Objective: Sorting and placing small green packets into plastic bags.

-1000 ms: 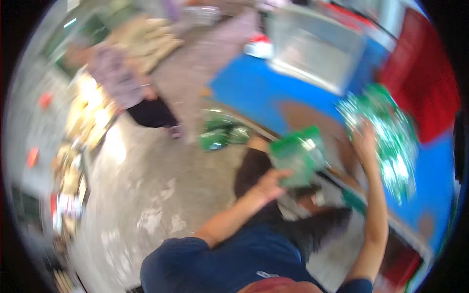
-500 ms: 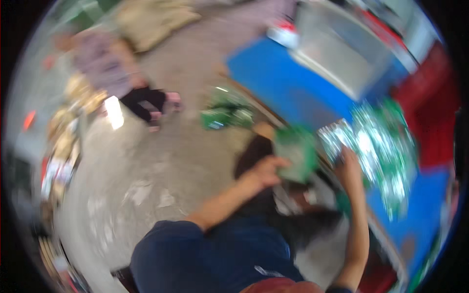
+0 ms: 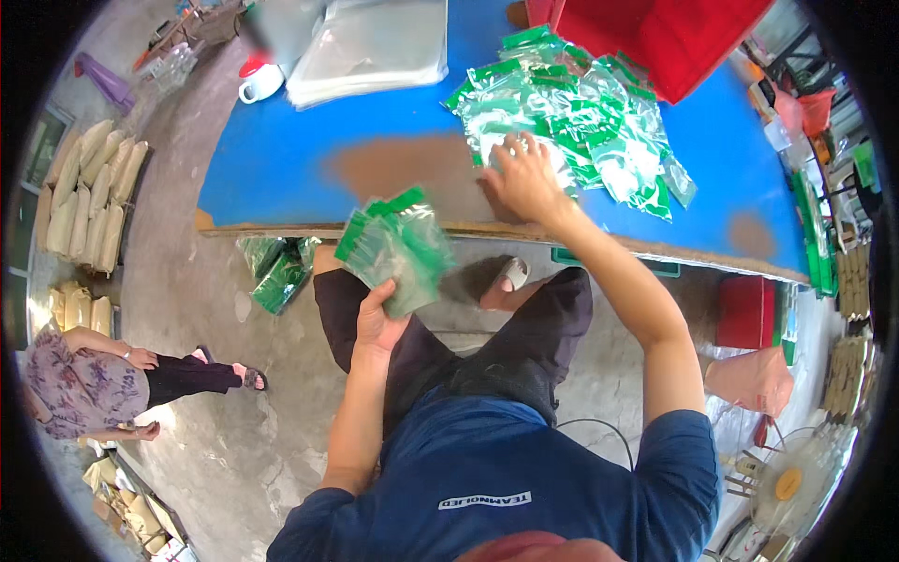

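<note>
My left hand (image 3: 379,317) is closed on a small bunch of clear plastic bags (image 3: 398,251) with green edges, thumb on top. The bunch is held over my lap, in front of the table's near edge. To the right, my right hand (image 3: 527,180) reaches over the table with its fingers apart. Its fingertips touch the near-left side of a loose pile of similar green-and-clear bags (image 3: 599,126). I see nothing gripped in that hand. The pile's bags overlap at many angles and shine in the light.
The blue table (image 3: 281,173) has worn brown patches. On it are a stack of clear plastic sheets (image 3: 379,51), a white mug (image 3: 262,84) and red material (image 3: 646,33). Green packets (image 3: 281,281) lie on the floor; a person (image 3: 94,379) is at left, a fan (image 3: 787,487) at right.
The view has swung round and sharpened, so the table now lies across the top. My left hand still holds the bags; my right hand is still at the pile, its fingers now spread.
</note>
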